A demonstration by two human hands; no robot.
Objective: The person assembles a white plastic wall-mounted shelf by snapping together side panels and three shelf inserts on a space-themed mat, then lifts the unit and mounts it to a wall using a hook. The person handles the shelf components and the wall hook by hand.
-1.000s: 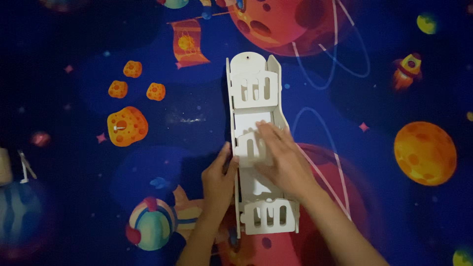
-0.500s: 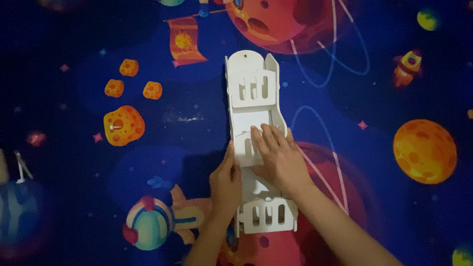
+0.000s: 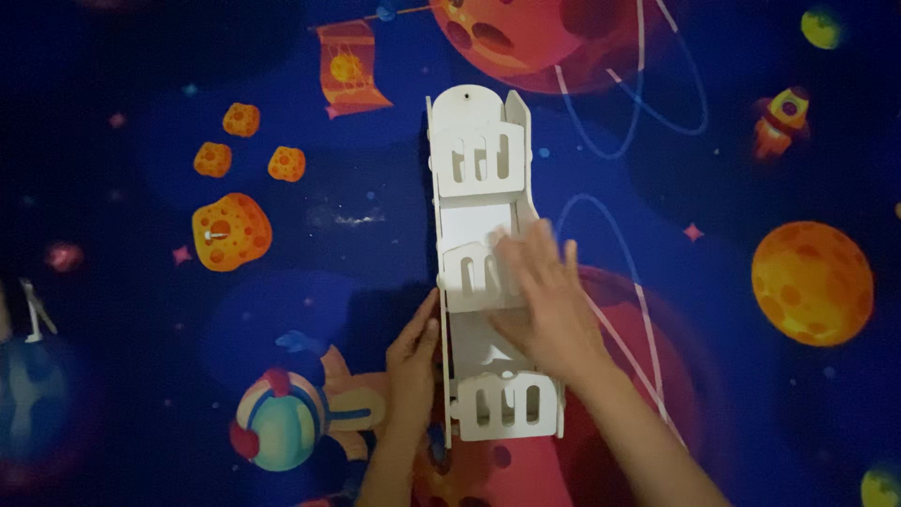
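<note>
Your right hand [image 3: 549, 305] lies flat, fingers spread, its grip pressing on the middle slotted panel of the white model frame [image 3: 488, 272]. Your left hand [image 3: 413, 361], fingers together, braces the frame's left side wall. Frame position: lengthwise at the centre of a dark blue space-print cloth [image 3: 141, 394], among orange planets.
</note>
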